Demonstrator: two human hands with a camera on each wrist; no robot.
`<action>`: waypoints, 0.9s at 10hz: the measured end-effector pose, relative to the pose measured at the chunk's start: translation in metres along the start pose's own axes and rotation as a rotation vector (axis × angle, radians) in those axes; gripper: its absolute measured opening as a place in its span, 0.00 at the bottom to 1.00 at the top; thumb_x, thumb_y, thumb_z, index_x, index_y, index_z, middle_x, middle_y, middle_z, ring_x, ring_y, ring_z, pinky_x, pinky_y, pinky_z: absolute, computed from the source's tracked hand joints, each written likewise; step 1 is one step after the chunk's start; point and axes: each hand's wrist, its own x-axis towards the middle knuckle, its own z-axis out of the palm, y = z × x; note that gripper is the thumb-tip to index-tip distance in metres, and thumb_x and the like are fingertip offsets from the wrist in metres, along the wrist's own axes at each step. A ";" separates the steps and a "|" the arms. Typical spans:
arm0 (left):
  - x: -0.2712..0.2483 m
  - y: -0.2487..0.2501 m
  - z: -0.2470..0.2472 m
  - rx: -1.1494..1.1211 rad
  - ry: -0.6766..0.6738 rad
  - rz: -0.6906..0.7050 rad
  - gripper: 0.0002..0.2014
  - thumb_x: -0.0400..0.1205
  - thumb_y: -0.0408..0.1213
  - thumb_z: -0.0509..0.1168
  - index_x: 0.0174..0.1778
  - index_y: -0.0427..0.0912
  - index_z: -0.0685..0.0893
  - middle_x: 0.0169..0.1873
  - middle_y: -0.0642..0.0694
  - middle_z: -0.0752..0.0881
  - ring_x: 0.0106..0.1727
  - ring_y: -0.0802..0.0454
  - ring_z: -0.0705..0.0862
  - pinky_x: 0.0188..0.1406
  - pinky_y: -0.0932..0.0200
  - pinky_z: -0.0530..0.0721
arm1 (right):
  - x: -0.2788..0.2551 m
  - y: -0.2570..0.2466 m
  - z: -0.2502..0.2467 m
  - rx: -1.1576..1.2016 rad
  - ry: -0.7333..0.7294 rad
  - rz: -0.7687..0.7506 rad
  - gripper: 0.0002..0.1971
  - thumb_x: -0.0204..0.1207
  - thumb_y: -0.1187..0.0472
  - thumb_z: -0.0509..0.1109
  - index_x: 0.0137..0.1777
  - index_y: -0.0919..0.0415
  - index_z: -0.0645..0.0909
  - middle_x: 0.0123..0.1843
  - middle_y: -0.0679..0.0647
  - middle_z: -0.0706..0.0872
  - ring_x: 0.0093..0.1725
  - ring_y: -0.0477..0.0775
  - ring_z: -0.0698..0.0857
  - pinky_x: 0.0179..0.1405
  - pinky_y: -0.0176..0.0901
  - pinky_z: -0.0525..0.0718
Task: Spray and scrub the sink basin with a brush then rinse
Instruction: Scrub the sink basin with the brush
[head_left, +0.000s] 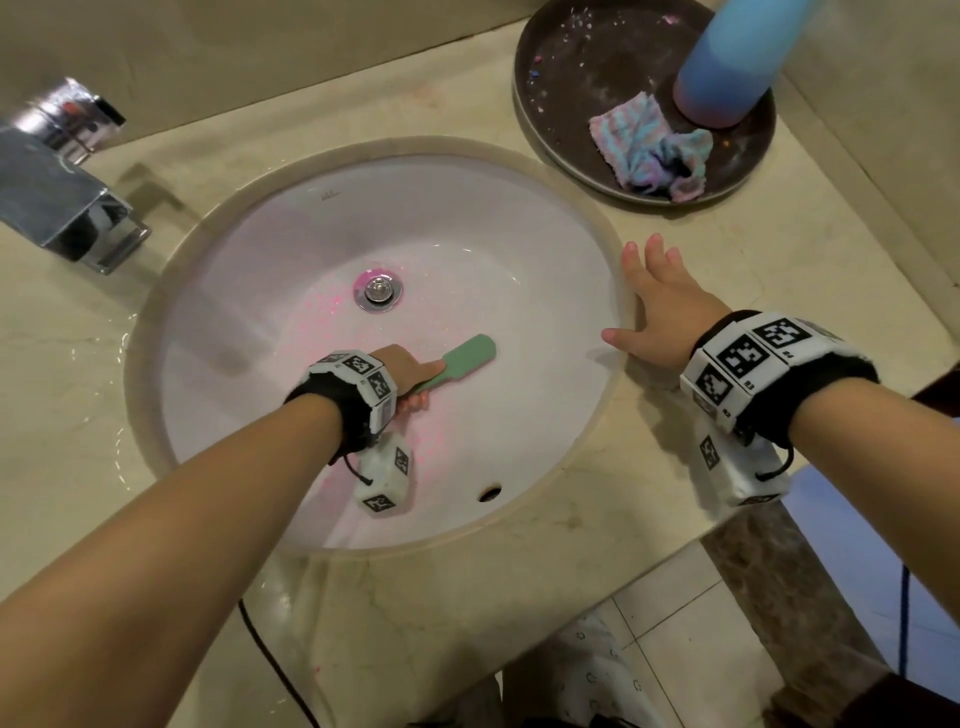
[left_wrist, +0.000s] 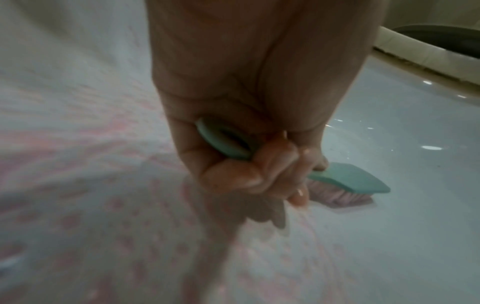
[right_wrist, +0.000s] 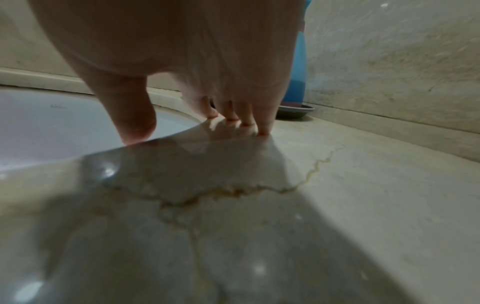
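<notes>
The round white sink basin (head_left: 545, 291) is speckled with pink spray around the chrome drain (head_left: 378, 289). My left hand (head_left: 410, 375) is down inside the basin and grips the handle of a green scrub brush (head_left: 467, 355). In the left wrist view the brush (left_wrist: 348, 179) has its pale bristles pressed on the wet basin wall (left_wrist: 405, 144). My right hand (head_left: 660, 306) lies flat and open on the counter at the basin's right rim; its fingertips (right_wrist: 263, 131) touch the marble and the thumb reaches the rim. The blue spray bottle (head_left: 737, 62) stands on a dark tray.
A chrome faucet (head_left: 62, 208) juts over the counter at the left. The dark round tray (head_left: 561, 104) at the back right also holds a crumpled pastel cloth (head_left: 649, 150). The beige marble counter (head_left: 519, 597) surrounds the basin; a black cable (head_left: 270, 660) hangs at its front edge.
</notes>
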 end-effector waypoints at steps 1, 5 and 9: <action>-0.002 0.000 0.000 0.020 -0.017 0.008 0.26 0.86 0.52 0.56 0.28 0.36 0.79 0.08 0.50 0.74 0.07 0.58 0.67 0.12 0.71 0.65 | 0.000 -0.001 -0.001 -0.003 -0.004 0.001 0.46 0.79 0.48 0.65 0.83 0.58 0.35 0.84 0.58 0.33 0.83 0.60 0.38 0.82 0.55 0.51; -0.011 -0.041 -0.030 0.188 0.054 -0.025 0.27 0.84 0.55 0.56 0.28 0.39 0.84 0.09 0.52 0.75 0.10 0.58 0.69 0.24 0.63 0.69 | 0.000 -0.003 0.002 -0.012 0.012 0.015 0.47 0.78 0.47 0.66 0.83 0.59 0.34 0.84 0.59 0.33 0.83 0.61 0.38 0.82 0.56 0.50; -0.033 -0.033 -0.038 0.542 0.068 -0.001 0.26 0.84 0.55 0.57 0.25 0.42 0.80 0.05 0.54 0.72 0.18 0.55 0.70 0.23 0.65 0.68 | 0.000 -0.001 -0.001 -0.013 -0.008 0.003 0.47 0.78 0.48 0.66 0.83 0.58 0.35 0.84 0.59 0.33 0.83 0.61 0.38 0.82 0.57 0.51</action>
